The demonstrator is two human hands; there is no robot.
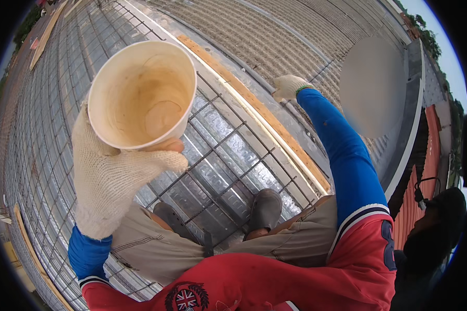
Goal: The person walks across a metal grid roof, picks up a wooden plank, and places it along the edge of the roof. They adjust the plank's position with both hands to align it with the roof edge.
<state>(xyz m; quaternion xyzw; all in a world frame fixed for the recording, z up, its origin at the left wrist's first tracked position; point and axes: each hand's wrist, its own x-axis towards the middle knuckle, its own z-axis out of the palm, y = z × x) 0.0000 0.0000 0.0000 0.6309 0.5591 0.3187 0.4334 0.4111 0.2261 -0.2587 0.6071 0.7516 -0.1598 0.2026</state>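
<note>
Clasping white cup (140, 98), left fingers (172, 159) curled

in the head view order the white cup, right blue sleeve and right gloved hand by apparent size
1. White cup, helped by nearness
2. Right blue sleeve
3. Right gloved hand

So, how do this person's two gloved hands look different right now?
The left hand grips a stained, cream-coloured cup, while the right hand is stretched away with no cup. The left hand looks much larger, being nearer the camera; the right hand looks small. The left hand shows a bare fingertip; none shows on the right hand. Both wear pale knitted gloves.
</note>
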